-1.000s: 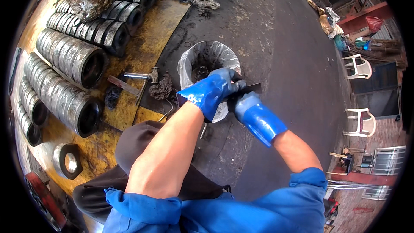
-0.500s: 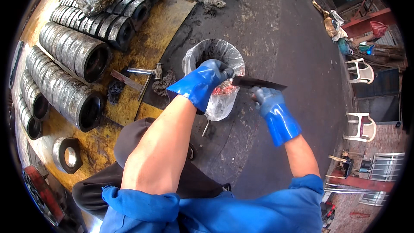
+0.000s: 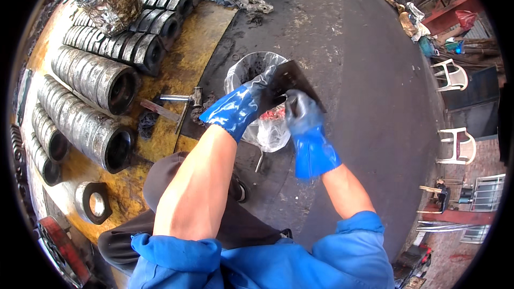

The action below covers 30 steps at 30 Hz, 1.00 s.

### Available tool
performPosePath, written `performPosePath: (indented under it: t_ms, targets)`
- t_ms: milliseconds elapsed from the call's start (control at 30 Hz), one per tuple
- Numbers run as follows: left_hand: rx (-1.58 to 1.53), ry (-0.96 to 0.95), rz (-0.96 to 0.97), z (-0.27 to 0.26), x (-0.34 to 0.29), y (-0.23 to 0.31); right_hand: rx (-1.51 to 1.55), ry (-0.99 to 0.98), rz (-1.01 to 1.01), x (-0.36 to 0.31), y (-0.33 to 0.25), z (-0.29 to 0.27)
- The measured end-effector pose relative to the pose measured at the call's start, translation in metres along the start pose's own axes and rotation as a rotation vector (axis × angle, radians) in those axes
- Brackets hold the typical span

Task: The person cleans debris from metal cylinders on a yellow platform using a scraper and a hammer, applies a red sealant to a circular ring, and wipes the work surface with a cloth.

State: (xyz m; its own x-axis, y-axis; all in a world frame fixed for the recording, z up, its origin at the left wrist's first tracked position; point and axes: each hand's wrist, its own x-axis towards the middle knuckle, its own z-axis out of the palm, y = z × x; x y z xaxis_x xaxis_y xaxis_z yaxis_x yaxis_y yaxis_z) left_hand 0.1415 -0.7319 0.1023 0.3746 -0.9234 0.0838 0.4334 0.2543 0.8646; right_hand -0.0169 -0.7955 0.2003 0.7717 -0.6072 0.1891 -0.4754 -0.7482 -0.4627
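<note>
A dark, flat rectangular plate (image 3: 296,79) is held tilted in front of me, its broad face showing. My left hand (image 3: 261,92), in a blue rubber glove with a dark, dirty palm part, grips its left side; the fingers are partly hidden. Against the plate's lower edge, my right hand (image 3: 302,111) is closed in a matching glove, its fingers curled. Below both hands stands a bucket-like container lined with a clear plastic bag (image 3: 274,138). Dark matter and some red bits show inside it, partly covered by my gloves.
Rows of greasy metal rings (image 3: 88,120) lie on the yellow floor sheet at left, with a large hex nut (image 3: 92,203) nearer. A hammer (image 3: 197,97) and rags (image 3: 243,1) lie around the container. A dirty bucket (image 3: 110,5) stands far left; white chairs (image 3: 454,77) line the right.
The plate has turned from nearly edge-on to showing its broad face and has risen. My right hand has moved left, closer to my left hand. The view has shifted slightly.
</note>
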Motion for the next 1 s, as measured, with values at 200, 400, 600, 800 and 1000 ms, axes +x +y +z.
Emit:
performPosePath:
  t_ms: [200, 400, 600, 800, 1000]
  targets:
    - [-0.187, 0.058, -0.075, 0.033, -0.02, 0.045, 0.101, 0.038, -0.027, 0.028, 0.037, -0.005]
    - [0.384, 0.065, -0.261, 0.019, -0.011, 0.027, 0.059, -0.104, -0.02, 0.031, 0.033, -0.009]
    - [0.951, 0.037, -0.379, 0.022, -0.018, 0.034, -0.058, -0.075, -0.16, 0.022, 0.033, -0.004]
    - [0.936, 0.465, 0.178, 0.052, 0.005, 0.092, 0.447, -0.452, 0.673, 0.042, 0.164, 0.039]
    - [0.429, 0.562, 0.436, -0.044, -0.03, 0.246, 0.7, -0.649, 0.767, 0.005, 0.207, 0.063]
